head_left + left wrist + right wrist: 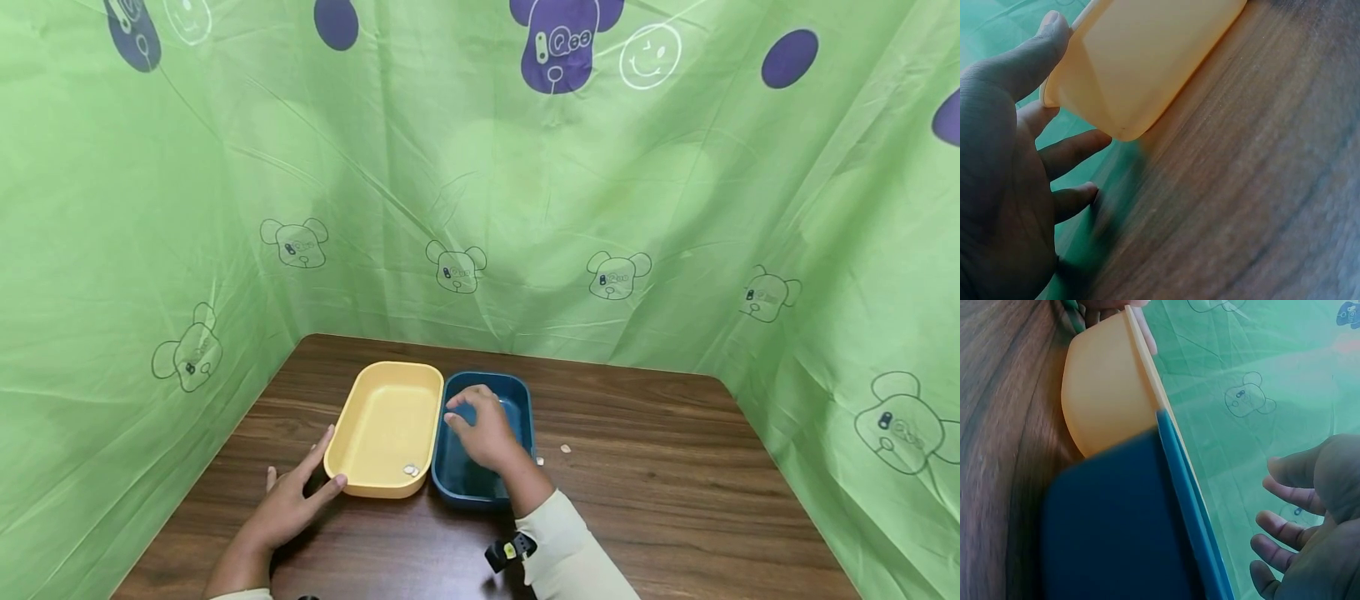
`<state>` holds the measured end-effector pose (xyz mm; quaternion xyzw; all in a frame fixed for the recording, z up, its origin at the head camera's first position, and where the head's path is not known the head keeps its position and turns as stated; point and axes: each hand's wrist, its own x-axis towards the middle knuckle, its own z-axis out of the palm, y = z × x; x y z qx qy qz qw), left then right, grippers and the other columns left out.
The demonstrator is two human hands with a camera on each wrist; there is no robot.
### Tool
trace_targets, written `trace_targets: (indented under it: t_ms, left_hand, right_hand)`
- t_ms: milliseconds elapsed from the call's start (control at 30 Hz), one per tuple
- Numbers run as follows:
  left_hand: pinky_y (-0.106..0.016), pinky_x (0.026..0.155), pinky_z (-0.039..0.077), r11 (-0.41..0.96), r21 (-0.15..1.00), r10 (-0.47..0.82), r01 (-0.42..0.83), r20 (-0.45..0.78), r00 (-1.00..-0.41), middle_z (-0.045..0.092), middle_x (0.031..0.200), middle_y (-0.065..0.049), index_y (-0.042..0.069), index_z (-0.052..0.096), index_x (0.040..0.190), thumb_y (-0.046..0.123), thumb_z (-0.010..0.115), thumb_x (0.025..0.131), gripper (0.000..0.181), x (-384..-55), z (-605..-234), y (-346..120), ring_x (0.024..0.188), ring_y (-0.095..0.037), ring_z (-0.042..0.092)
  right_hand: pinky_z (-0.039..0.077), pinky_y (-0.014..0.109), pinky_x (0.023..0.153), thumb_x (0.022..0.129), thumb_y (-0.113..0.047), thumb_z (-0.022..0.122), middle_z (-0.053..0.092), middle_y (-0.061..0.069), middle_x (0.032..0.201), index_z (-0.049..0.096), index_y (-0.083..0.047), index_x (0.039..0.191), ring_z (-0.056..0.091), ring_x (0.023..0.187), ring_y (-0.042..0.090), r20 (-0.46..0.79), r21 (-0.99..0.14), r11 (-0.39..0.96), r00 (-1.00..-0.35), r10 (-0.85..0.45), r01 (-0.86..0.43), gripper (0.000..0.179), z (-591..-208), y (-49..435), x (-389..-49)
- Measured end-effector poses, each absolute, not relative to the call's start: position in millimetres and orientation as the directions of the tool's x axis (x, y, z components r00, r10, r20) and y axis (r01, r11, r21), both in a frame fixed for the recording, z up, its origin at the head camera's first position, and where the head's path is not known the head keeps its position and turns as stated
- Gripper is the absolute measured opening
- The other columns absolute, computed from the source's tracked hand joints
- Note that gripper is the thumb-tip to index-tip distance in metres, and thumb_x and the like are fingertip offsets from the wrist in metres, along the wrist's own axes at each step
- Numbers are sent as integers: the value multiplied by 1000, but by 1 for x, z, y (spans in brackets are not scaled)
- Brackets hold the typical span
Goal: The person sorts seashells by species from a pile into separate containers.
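A yellow rectangular tray (384,417) stands on the table, with a few small whitish pieces (411,471) in its near right corner. My left hand (288,500) rests against the tray's near left corner, thumb and index finger touching its outside, the other fingers spread. Close on the right is a dark blue tray (468,479) of similar shape. Over it hovers my right hand (483,429), its fingers loosely bent with a gap between thumb and fingertips. In the right wrist view nothing shows between those fingers (1279,526). The hand hides part of the blue tray's inside.
Two small pale pieces lie on the wooden table (660,483) to the right of the blue tray: one piece (566,448) farther out, another piece (540,460) beside the tray wall. Green printed cloth (525,192) hangs around the back and sides of the table.
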<state>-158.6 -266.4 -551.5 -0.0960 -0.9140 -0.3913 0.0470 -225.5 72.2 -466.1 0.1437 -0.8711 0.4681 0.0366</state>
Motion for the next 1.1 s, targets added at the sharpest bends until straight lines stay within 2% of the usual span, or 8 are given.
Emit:
trace_targets:
  t_ms: [367,633,767,867,967,1100]
  left_hand:
    - [-98,112,-4,672,710,140,211,158,-977,39,172,-23,26,22,177,40,68,107,84,-157,-549,-266,152,-63,39]
    - [-98,112,-6,662,717,146,217,160,-976,36,175,-20,32,19,177,39,68,108,85,-158,-551,-267,152,-61,41]
    - [-98,112,-6,662,717,145,220,166,-975,36,174,-21,31,19,177,39,68,108,85,-158,-550,-268,152,-61,42]
    - [-98,113,-6,664,715,145,219,164,-976,36,174,-21,32,19,177,39,68,108,85,-157,-550,-267,151,-61,42]
    - [-98,113,-6,667,713,145,217,161,-976,36,174,-20,32,19,177,40,68,108,85,-157,-550,-267,151,-61,42]
    - [-98,113,-6,665,715,144,215,160,-977,36,174,-20,32,19,177,40,68,108,85,-158,-551,-267,151,-62,42]
  right_hand:
    - [51,61,109,105,-10,72,66,15,130,78,-5,109,60,131,37,272,-800,505,-946,-175,-324,8,-467,107,-223]
    - [51,64,112,101,-4,76,68,17,125,78,-3,106,64,128,39,318,-794,515,-943,-102,-323,5,-469,137,-221]
    - [56,44,93,101,-3,76,68,16,126,78,-3,106,65,113,35,318,-799,520,-946,-61,-302,6,-473,150,-223]
    - [51,31,85,100,-2,77,68,16,126,78,-1,106,64,109,35,326,-808,507,-945,-38,-299,7,-477,159,-223]
    - [54,29,87,99,-1,77,68,18,127,78,0,108,65,120,37,338,-822,478,-941,-31,-311,9,-481,167,-221]
    - [55,26,81,97,0,79,68,18,129,78,-2,110,65,123,35,356,-831,448,-934,-28,-330,13,-487,178,-217]
